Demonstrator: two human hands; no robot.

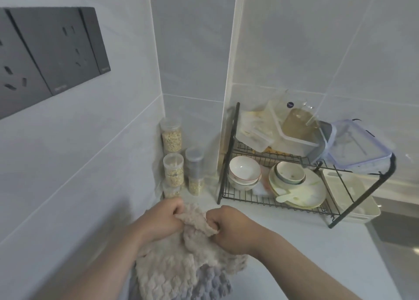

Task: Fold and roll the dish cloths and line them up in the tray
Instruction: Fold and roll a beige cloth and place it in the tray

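From my feed I log two bare hands, left hand [162, 218] and right hand [229, 227], each on a bare forearm: left forearm [108, 268] runs in from the near left corner, right forearm [294, 261] from the near right. Both arms are uncovered all the way to the near frame edge. Nails and finger detail are too soft for me to call.

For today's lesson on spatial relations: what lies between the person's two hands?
The head view shows a bunched fold of the beige dish cloth there, gripped by the left hand and the right hand.
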